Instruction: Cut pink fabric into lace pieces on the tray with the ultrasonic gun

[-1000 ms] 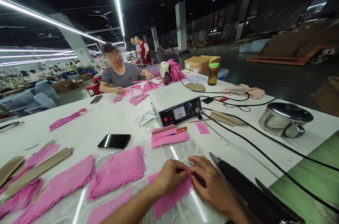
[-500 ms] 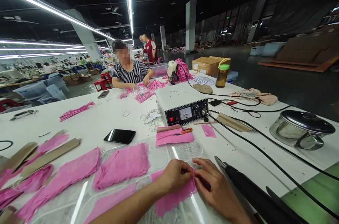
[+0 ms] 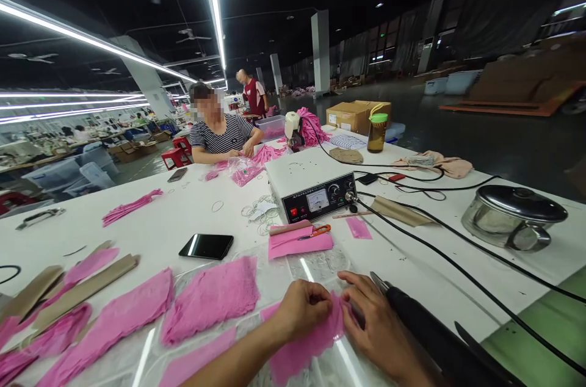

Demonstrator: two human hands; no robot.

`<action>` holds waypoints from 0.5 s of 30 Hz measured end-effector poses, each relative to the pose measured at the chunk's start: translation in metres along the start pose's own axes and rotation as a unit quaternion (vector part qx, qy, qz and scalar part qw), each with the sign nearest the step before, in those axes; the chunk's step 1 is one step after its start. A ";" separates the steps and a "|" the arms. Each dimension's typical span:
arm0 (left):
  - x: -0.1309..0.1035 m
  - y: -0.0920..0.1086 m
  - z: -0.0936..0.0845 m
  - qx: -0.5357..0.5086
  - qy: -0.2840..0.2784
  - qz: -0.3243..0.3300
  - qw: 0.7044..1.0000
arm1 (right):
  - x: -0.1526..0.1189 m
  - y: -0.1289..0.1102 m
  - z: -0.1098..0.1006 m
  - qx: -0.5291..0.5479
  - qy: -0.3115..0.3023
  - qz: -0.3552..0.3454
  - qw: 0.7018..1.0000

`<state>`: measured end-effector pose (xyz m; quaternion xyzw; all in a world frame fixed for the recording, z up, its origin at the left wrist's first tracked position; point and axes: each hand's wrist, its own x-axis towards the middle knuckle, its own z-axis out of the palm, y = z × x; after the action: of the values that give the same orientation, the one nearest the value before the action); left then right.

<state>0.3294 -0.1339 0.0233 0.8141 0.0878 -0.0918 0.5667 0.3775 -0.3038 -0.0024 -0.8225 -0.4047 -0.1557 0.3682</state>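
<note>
Pink fabric (image 3: pixel 297 353) lies on a clear plastic sheet at the bottom centre. My left hand (image 3: pixel 304 311) pinches its upper edge between thumb and fingers. Close on the right, my right hand (image 3: pixel 370 320) holds the same edge, its index finger raised a little. A short stretch of gathered cloth shows between the two hands. A black-handled tool (image 3: pixel 425 332) with a metal tip lies just right of my right hand. Stacks of pink fabric (image 3: pixel 213 298) rest to the left. Orange-handled snips (image 3: pixel 315 232) sit on a folded pink piece (image 3: pixel 297 245) beyond my hands.
Behind the snips stands a control box (image 3: pixel 315 198) with black cables running right. A black phone (image 3: pixel 206 246) lies left, a glass pot (image 3: pixel 513 219) right, and a bottle (image 3: pixel 376 133) farther back. Across the table sits a person (image 3: pixel 222 130) handling pink strips; another stands behind.
My hands have moved slightly apart, with more gathered cloth showing between them. The view has tilted up a little. The standing person in the background has turned.
</note>
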 end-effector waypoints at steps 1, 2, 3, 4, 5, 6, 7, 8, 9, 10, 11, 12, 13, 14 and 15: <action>0.000 0.000 0.000 -0.004 0.000 -0.002 1.000 | 0.000 0.000 0.001 0.003 0.006 0.005 1.000; 0.000 0.000 0.000 -0.008 0.000 -0.004 1.000 | -0.001 0.001 0.001 0.008 0.016 0.008 1.000; 0.000 0.000 -0.001 -0.014 0.000 -0.007 1.000 | -0.001 0.001 0.000 0.014 0.027 0.007 1.000; 0.000 -0.001 -0.001 -0.021 -0.001 -0.010 1.000 | -0.002 0.001 0.000 0.021 0.040 0.002 0.999; 0.000 -0.001 -0.001 -0.030 0.000 -0.013 0.999 | -0.002 0.000 -0.002 0.029 0.050 -0.007 0.998; 0.001 -0.002 -0.002 -0.041 0.000 -0.018 0.999 | -0.002 -0.001 -0.003 0.034 0.055 -0.020 0.998; 0.001 -0.003 -0.002 -0.054 0.001 -0.023 0.998 | -0.002 -0.002 -0.004 0.038 0.055 -0.035 0.997; 0.002 -0.004 -0.002 -0.067 0.002 -0.028 0.997 | -0.002 -0.003 -0.005 0.039 0.049 -0.052 0.997; 0.002 -0.004 -0.003 -0.080 0.003 -0.035 0.996 | -0.001 -0.004 -0.006 0.036 0.038 -0.067 0.996; 0.001 -0.005 -0.004 -0.093 0.005 -0.041 0.995 | -0.001 -0.005 -0.006 0.030 0.027 -0.082 0.996; 0.001 -0.005 -0.005 -0.107 0.008 -0.047 0.993 | 0.000 -0.005 -0.006 0.020 0.019 -0.094 0.995; -0.001 -0.005 -0.007 -0.120 0.014 -0.051 0.991 | 0.000 -0.005 -0.005 0.010 0.017 -0.108 0.994; -0.003 -0.005 -0.009 -0.134 0.023 -0.054 0.989 | 0.000 -0.004 -0.004 0.000 0.020 -0.123 0.992; -0.007 -0.004 -0.012 -0.149 0.035 -0.055 0.987 | 0.000 -0.003 -0.002 -0.008 0.027 -0.138 0.990; -0.012 -0.003 -0.016 -0.164 0.050 -0.056 0.984 | -0.001 -0.001 -0.001 -0.015 0.035 -0.154 0.987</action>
<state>0.3183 -0.1182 0.0287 0.7073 0.1753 -0.0673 0.6815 0.3763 -0.3050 -0.0019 -0.7495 -0.5112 -0.2454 0.3417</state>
